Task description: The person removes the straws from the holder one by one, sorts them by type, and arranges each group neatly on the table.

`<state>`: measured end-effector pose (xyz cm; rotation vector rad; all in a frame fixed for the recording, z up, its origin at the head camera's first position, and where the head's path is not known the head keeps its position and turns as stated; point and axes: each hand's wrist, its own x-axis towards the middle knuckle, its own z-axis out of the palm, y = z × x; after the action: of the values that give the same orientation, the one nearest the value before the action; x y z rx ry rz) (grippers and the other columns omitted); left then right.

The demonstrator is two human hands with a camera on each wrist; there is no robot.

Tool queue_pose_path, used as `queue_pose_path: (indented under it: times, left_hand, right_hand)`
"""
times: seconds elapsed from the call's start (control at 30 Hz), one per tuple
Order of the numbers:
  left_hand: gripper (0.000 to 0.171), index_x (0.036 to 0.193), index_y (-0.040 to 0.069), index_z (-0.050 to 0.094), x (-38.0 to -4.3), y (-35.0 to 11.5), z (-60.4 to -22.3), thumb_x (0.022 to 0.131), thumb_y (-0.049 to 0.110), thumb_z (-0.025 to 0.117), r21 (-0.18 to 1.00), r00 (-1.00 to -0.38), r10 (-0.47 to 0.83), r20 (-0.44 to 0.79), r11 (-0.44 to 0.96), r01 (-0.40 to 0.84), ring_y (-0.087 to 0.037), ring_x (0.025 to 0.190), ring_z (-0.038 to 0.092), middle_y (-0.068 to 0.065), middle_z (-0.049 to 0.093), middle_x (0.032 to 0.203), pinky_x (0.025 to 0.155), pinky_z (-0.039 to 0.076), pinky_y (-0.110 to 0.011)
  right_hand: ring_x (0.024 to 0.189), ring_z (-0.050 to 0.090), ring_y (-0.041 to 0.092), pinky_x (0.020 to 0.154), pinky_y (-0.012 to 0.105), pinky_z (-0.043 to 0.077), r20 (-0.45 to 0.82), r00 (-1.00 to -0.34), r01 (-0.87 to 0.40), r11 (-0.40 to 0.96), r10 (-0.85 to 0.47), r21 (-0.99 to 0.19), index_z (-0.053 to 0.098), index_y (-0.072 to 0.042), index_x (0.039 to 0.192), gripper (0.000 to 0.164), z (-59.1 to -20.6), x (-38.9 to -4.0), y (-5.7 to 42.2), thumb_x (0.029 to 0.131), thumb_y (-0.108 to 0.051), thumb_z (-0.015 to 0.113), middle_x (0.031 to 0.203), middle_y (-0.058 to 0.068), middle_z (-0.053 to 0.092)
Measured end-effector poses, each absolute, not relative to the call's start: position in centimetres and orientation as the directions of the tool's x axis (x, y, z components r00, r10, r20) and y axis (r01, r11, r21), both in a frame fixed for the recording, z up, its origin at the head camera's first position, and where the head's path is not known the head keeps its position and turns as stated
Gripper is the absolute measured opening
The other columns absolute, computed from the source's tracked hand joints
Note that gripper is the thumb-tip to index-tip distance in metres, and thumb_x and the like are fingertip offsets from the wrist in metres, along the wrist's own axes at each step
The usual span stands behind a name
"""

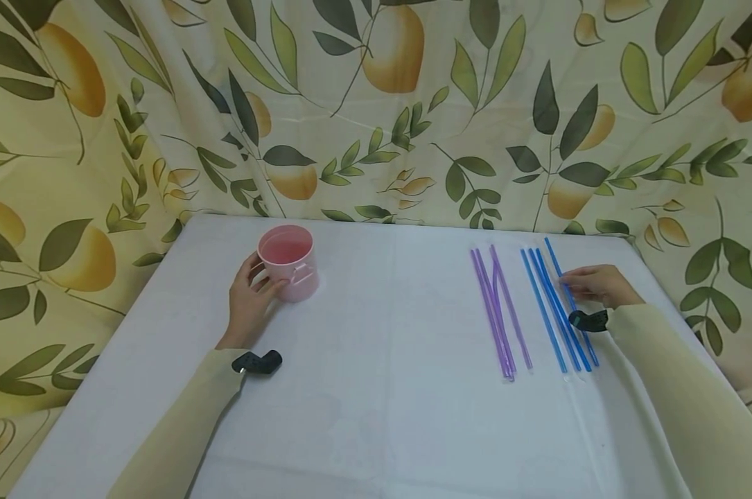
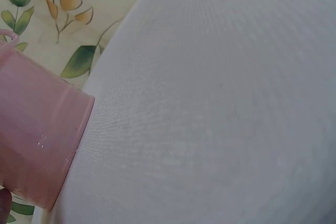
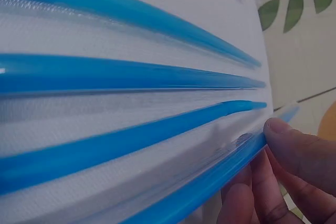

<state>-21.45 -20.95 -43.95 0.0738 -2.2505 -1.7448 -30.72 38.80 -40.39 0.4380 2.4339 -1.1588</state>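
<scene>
On the left of the table stands a pink cup [image 1: 301, 283] with a small handle at its front right. My left hand [image 1: 251, 301] grips it from the left side, thumb at the front and fingers round the back. In the left wrist view the cup's wall [image 2: 39, 129] fills the left edge. On the right, my right hand [image 1: 600, 285] pinches the rightmost blue straw [image 3: 199, 184] between thumb and fingers, close over the table. This straw has a clear wrapper. Three more blue straws [image 1: 543, 305] lie beside it to the left.
Several purple straws [image 1: 488, 305] lie left of the blue ones, roughly lengthwise on the white-covered table [image 1: 388, 416]. Behind the table's far edge hangs a leaf-and-fruit patterned cloth [image 1: 363, 180]. Dark wrist devices [image 1: 257, 362] sit at both sleeve cuffs.
</scene>
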Motion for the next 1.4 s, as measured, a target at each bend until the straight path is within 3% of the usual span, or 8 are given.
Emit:
queue_pose_path:
  times: [0.27, 0.6, 0.87, 0.97, 1.2, 1.4]
  left_hand:
    - [0.072, 0.144, 0.003, 0.032, -21.1, -20.6, -43.4, 0.083, 0.009, 0.070, 0.953, -0.956, -0.216, 0.198, 0.270, 0.136, -0.031, 0.134, 0.039, -0.018, 0.038, 0.144, 0.111, 0.040, -0.046]
    - [0.073, 0.144, 0.004, 0.032, -21.1, -20.8, -43.4, 0.082, 0.009, 0.071, 0.956, -0.956, -0.216, 0.198, 0.259, 0.140, -0.030, 0.133, 0.039, -0.018, 0.039, 0.144, 0.110, 0.041, -0.046]
    - [0.077, 0.146, 0.014, 0.032, -22.4, -21.6, -45.8, 0.081, 0.016, 0.073, 0.956, -0.955, -0.223, 0.193, 0.262, 0.132, -0.026, 0.134, 0.039, -0.010, 0.039, 0.146, 0.110, 0.041, -0.041]
    - [0.077, 0.146, 0.015, 0.032, -22.5, -21.6, -46.1, 0.081, 0.021, 0.073, 0.951, -0.953, -0.221, 0.209, 0.274, 0.145, -0.024, 0.133, 0.040, -0.008, 0.040, 0.145, 0.110, 0.042, -0.040]
    - [0.077, 0.145, 0.016, 0.033, -22.3, -21.5, -46.1, 0.080, 0.024, 0.075, 0.951, -0.950, -0.222, 0.221, 0.267, 0.159, -0.022, 0.132, 0.041, -0.006, 0.041, 0.143, 0.109, 0.044, -0.038]
    - [0.077, 0.145, 0.018, 0.033, -22.3, -21.6, -46.0, 0.080, 0.026, 0.075, 0.953, -0.952, -0.223, 0.209, 0.263, 0.147, -0.020, 0.132, 0.041, -0.004, 0.041, 0.143, 0.109, 0.044, -0.037]
  right_hand:
    - [0.072, 0.058, 0.009, 0.067, 0.019, 0.055, -0.515, -0.841, 0.500, 0.598, 0.165, -0.626, 0.046, 0.006, 0.130, 0.049, -40.8, -30.6, 38.6, 0.091, -0.019, 0.061, 0.072, -0.011, 0.060]
    - [0.068, 0.061, 0.005, 0.067, 0.018, 0.058, -0.496, -0.859, 0.469, 0.576, 0.124, -0.669, 0.041, 0.012, 0.131, 0.051, -41.2, -30.4, 38.6, 0.091, -0.015, 0.060, 0.069, -0.012, 0.060]
    - [0.064, 0.061, 0.005, 0.063, 0.019, 0.058, -0.450, -0.888, 0.417, 0.585, 0.098, -0.695, 0.056, 0.009, 0.112, 0.033, -41.3, -30.3, 38.5, 0.089, -0.014, 0.062, 0.068, -0.011, 0.061]
    - [0.062, 0.060, 0.006, 0.061, 0.019, 0.058, -0.438, -0.893, 0.409, 0.603, 0.108, -0.685, 0.058, 0.011, 0.111, 0.037, -41.3, -30.3, 38.5, 0.087, -0.017, 0.065, 0.067, -0.010, 0.061]
    - [0.066, 0.060, 0.007, 0.063, 0.019, 0.058, -0.437, -0.892, 0.395, 0.665, 0.113, -0.634, 0.048, 0.015, 0.124, 0.054, -41.4, -30.5, 38.4, 0.087, -0.021, 0.064, 0.071, -0.008, 0.061]
    - [0.070, 0.061, 0.007, 0.065, 0.019, 0.058, -0.423, -0.899, 0.376, 0.690, 0.110, -0.619, 0.047, 0.014, 0.126, 0.051, -41.3, -30.5, 38.7, 0.091, -0.021, 0.059, 0.073, -0.008, 0.063]
